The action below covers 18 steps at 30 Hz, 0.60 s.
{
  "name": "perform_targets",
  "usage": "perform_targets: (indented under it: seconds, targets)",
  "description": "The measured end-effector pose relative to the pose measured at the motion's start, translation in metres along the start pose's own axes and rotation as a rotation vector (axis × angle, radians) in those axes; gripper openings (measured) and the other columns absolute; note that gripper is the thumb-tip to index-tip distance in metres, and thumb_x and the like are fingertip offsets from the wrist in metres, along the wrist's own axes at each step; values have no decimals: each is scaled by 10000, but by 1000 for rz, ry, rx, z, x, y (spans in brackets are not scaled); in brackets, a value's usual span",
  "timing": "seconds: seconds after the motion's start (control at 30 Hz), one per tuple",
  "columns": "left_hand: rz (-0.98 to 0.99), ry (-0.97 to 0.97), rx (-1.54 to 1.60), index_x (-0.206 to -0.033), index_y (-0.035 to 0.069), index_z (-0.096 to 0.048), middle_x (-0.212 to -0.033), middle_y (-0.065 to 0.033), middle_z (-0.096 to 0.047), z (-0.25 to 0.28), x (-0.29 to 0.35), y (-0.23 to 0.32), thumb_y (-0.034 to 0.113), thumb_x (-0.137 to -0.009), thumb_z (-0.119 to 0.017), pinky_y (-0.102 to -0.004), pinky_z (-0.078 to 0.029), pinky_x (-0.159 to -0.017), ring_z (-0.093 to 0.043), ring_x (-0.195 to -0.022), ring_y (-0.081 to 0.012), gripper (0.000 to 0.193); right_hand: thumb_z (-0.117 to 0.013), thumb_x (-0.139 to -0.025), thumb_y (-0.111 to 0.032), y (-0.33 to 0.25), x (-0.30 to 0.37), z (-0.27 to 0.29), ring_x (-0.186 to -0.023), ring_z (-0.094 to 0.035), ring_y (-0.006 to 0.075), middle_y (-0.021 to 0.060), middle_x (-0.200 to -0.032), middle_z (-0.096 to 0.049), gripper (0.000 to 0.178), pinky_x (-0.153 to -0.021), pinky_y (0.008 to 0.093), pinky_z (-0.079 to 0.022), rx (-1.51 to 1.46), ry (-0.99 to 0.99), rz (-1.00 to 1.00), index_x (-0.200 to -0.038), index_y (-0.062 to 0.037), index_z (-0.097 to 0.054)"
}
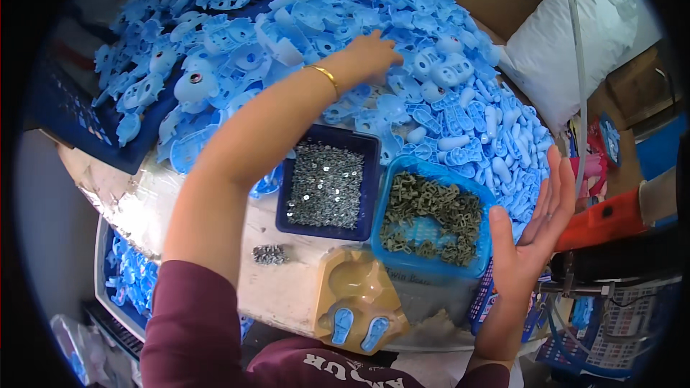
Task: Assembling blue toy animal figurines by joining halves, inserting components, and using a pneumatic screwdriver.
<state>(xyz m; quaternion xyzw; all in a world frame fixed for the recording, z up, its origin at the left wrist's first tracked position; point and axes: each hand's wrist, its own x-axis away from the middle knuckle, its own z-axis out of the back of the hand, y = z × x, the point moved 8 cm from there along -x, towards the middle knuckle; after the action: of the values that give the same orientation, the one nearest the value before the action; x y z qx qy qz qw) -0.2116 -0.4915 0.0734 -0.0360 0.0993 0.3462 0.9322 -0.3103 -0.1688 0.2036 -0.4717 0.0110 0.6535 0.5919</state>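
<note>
My left arm stretches across the table, and my left hand (370, 55) is over the large heap of light-blue plastic shell parts (309, 18), its fingers apart among the pieces. I see nothing held in it, though its underside is hidden. My right hand (528, 233) is raised, open and empty, beside a light-blue tub (470, 270) of small olive-green clip-like pieces (431, 208). In front of me sits a tan moulded fixture (352, 273) with rounded hollows. Two small blue foot-shaped parts (343, 325) lie in its near recesses.
A dark-blue bin (320, 231) of small silvery metal pieces (325, 179) stands left of the tub. A little pile of metal bits (269, 254) lies on the tabletop (248, 280). Small rounded blue parts (503, 144) spread along the right. A white sack (575, 36) stands beyond.
</note>
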Motion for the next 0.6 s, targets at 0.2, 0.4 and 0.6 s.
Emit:
perform_targets:
  seconds: [0.2,0.4,0.6]
  targets:
    - [14,-511,-394,-1080,159,-774,-1137,-68,-724,71,76,0,433,-804,-768,-453,-554,-879,-631,-1147,-326,389,-728,-861,-99,-10,4,-12,-1506,-284,357,235,-1602,-310,842,-1245,463,-159,-17,-62,-4,-1542,35,-250]
    - [174,-312,67,-1269,70,-706,-1291,-112,-689,31,8,4,813,-834,-539,-542,-470,-1034,-629,-1223,-350,877,-742,-849,-167,-19,3,-16,-1532,-249,345,214,-1621,-308,885,-1244,479,-120,-77,-79,-42,-1573,-43,-250]
    - [519,-134,548,-1526,71,-457,-1654,-186,-248,-68,-71,2,890,-751,-542,-687,-242,-1148,-161,-1505,-513,1131,-716,-821,-123,-13,4,-9,-1536,-245,348,222,-1624,-298,893,-1251,482,-112,-39,-59,-53,-1577,-56,-245]
